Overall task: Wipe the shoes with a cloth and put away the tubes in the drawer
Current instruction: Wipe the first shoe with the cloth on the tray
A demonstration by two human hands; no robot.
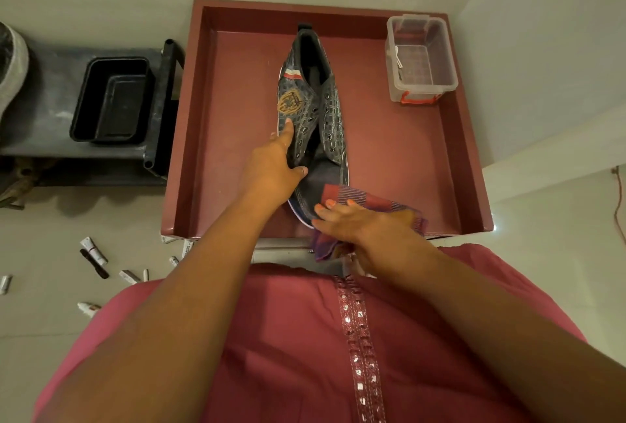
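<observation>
shoe (313,111) toe under cloth (342,200); tubes (96,253) labels unreadable

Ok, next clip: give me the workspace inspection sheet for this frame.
Surface: red drawer, open.
Job's things: shoe lying in drawer; cloth over its near end; tubes scattered on floor at left.
Clutter: clear box in drawer corner; black tray on shelf.
Grips: left hand holds shoe; right hand presses cloth.
Cables: a thin cord at right wall.
Surroundings: pale floor, white walls.
</observation>
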